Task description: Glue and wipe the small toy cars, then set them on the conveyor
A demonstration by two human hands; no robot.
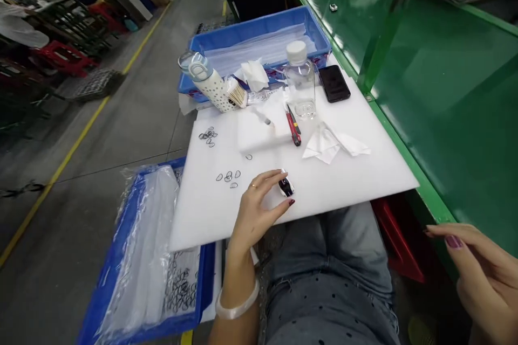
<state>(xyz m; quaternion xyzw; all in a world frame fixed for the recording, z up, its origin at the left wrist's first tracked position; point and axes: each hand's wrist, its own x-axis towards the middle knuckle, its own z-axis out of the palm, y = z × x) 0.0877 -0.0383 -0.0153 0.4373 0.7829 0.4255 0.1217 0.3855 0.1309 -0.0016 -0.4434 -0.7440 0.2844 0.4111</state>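
Note:
My left hand (259,206) reaches over the near edge of a white foam board (343,183). Its thumb and index finger are spread around a small black-and-white part (286,186). The index finger overlaps the part's upper end, while the thumb tip is just below it; whether they touch it I cannot tell. Off the board at the lower right, my right hand (485,275) has its thumb and index finger stretched out and slightly apart, with nothing visible between them. Small dark D-shaped rings (229,176) lie left of the part, with a pile of rings (208,135) farther back.
Red-handled pliers (294,128), a clear bottle (300,81), a phone (334,83), crumpled tissue (324,145), cotton swabs (238,95) and a dotted bottle (212,89) stand or lie farther back. Blue bins (259,27) adjoin the board behind and at left. A green bench (449,91) runs along the right.

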